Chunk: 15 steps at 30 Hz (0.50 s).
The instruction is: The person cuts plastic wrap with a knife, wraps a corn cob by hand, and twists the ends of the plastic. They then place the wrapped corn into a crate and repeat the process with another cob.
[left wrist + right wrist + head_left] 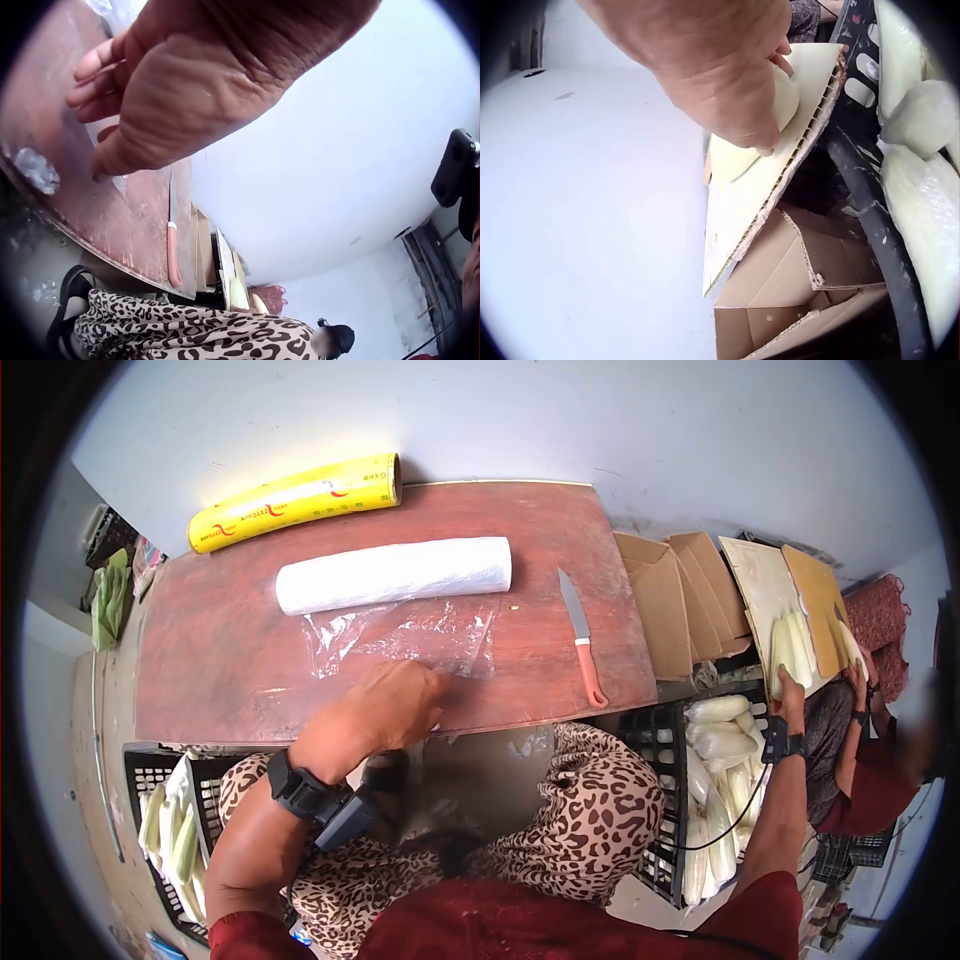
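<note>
The left hand (385,705) is over the front edge of the red table (210,660), by clear film (400,640) that extends from a white roll (395,575). In the left wrist view its fingers (101,82) are loosely bent, the thumb apart from them; no held object shows. Far to the right, the right hand (790,695) grips pale husked corn ears (790,645) lying on a tilted cardboard sheet (752,575). From the right wrist, the hand (720,75) has its thumb and fingers around a pale ear (731,159); part of it is hidden beneath the palm.
A knife (583,640) with an orange handle lies at the table's right. Behind the white roll is a yellow tube (295,503). Black crates (655,800) of wrapped corn stand on both sides. An open carton (655,595) and another person (870,770) are at the right.
</note>
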Motion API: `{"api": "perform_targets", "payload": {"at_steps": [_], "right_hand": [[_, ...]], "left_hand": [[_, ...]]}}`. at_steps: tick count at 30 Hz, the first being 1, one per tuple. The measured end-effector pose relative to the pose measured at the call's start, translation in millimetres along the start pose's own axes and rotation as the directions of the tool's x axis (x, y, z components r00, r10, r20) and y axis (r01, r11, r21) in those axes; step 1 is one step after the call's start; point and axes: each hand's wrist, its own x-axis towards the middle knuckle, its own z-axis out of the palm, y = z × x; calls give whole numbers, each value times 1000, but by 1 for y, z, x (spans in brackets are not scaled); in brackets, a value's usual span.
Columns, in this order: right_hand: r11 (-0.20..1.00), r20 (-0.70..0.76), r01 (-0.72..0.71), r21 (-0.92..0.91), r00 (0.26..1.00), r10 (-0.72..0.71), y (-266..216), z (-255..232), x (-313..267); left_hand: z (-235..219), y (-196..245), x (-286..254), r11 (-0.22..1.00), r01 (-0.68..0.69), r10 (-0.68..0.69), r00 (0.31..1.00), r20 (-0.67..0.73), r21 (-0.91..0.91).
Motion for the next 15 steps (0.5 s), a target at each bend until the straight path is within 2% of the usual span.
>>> {"api": "perform_targets", "payload": {"at_steps": [1,3,4,5,7,11,15], "right_hand": [[981,43,-25,191,999,17,-3,5,-17],[839,138,-90,537,990,18,-8,22,-53],[757,253,-127,641,966,-52,-14,29,-70],[708,289,-137,693,952,-99,-25,41,-95],[707,380,-162,688,911,-162,-51,66,-144],[805,500,-59,590,809,-307,-94,121,-216],[890,671,126,438,613,-417,-140,184,-274]], "left_hand": [[1,1,1,1000,8,-8,1000,5,7],[1,10,5,999,14,-16,999,43,43],[1,16,6,998,19,-22,998,59,61],[0,22,4,999,-1,-2,997,78,39],[1,36,-4,999,-40,41,992,118,-5],[28,39,-4,994,-90,99,985,143,-64],[29,30,-20,991,-114,120,988,100,-66]]}}
